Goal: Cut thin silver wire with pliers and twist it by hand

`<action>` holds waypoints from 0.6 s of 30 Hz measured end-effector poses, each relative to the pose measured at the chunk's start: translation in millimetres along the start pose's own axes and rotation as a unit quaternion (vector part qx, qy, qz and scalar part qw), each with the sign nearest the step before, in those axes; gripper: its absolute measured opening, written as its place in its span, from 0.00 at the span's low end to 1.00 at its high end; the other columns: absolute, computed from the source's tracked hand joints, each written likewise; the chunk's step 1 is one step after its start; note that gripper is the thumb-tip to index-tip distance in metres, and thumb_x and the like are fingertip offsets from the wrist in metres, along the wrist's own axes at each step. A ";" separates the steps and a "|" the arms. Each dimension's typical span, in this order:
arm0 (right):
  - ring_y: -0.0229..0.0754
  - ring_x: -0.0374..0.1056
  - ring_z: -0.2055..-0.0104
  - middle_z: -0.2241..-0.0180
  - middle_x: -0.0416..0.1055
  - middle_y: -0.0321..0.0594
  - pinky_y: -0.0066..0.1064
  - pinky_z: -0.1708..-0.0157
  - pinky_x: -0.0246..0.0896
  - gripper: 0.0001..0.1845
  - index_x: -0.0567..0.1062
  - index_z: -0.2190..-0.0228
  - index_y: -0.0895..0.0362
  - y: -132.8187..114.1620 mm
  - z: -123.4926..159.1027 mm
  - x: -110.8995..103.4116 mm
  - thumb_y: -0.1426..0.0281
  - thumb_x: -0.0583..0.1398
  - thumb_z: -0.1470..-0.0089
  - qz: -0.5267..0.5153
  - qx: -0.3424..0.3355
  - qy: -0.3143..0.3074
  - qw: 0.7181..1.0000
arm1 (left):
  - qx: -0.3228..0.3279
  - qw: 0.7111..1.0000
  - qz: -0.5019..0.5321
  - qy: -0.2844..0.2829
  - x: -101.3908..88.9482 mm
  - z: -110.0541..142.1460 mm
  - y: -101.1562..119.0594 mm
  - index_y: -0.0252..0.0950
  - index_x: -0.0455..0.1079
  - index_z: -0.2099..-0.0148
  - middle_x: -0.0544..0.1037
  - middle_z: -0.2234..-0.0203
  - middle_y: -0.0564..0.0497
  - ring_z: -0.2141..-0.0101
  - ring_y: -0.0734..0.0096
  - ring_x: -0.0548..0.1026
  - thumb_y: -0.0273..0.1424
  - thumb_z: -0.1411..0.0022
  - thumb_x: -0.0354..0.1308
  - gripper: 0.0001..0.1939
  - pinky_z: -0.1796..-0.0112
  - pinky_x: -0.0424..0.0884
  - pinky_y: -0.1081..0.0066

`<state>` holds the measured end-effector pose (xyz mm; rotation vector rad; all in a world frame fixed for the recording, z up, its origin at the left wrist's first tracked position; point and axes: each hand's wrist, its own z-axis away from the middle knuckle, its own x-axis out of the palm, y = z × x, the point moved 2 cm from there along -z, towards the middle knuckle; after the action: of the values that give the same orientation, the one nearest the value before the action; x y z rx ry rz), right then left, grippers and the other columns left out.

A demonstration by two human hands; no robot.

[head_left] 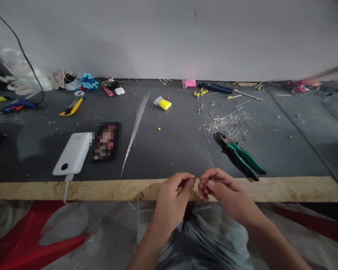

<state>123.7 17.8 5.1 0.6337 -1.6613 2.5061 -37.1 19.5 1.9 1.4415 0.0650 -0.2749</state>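
Note:
Over the wooden front edge of the table, my left hand (174, 195) pinches a short thin wire (197, 178) between thumb and fingertips. My right hand (225, 191) faces it, its thumb and fingers closed on the same wire, most of which the fingers hide. Beyond my right hand lie green-handled pliers (246, 157), their jaws touching a scattered heap of cut wire pieces (225, 123). A long bundle of straight wires (137, 125) lies farther off to the left of my hands.
A white power bank (73, 153) with a cable hanging over the edge sits beside a phone (106, 142). Behind are a yellow packet (163, 104), a pink packet (189, 83), a yellow box cutter (72, 105) and a blue glue gun (19, 105). A wall (169, 41) closes the back.

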 end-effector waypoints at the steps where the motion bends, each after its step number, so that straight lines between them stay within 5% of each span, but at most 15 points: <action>1: 0.35 0.67 0.72 0.74 0.70 0.33 0.26 0.73 0.59 0.09 0.73 0.66 0.53 2.1 -0.2 -0.5 0.61 0.60 0.42 -0.019 0.028 -0.011 0.999 | 0.041 0.999 -0.032 0.003 -0.9 0.2 1.8 0.37 0.74 0.60 0.79 0.67 0.50 0.65 0.72 0.76 0.31 0.34 0.54 0.08 0.62 0.71 0.74; 7: 0.30 0.59 0.79 0.78 0.66 0.32 0.25 0.79 0.50 0.17 0.69 0.75 0.57 8.9 -2.6 -2.3 0.58 0.59 0.42 0.061 0.101 -0.023 0.993 | 0.215 0.964 -0.152 -0.022 -2.0 3.2 6.5 0.36 0.73 0.57 0.77 0.63 0.48 0.61 0.72 0.75 0.21 0.34 0.50 0.11 0.57 0.72 0.73; 18: 0.28 0.54 0.83 0.79 0.64 0.30 0.22 0.85 0.42 0.15 0.68 0.75 0.57 22.6 4.7 -8.3 0.60 0.62 0.47 0.068 0.151 -0.029 0.986 | 0.244 0.954 -0.168 -0.048 1.4 12.9 3.1 0.36 0.73 0.58 0.79 0.63 0.48 0.60 0.69 0.76 0.21 0.36 0.53 0.10 0.58 0.73 0.71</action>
<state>126.4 5.7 -16.1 0.6412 -1.3966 2.8966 -36.6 6.9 6.4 1.9066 0.1739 -0.6761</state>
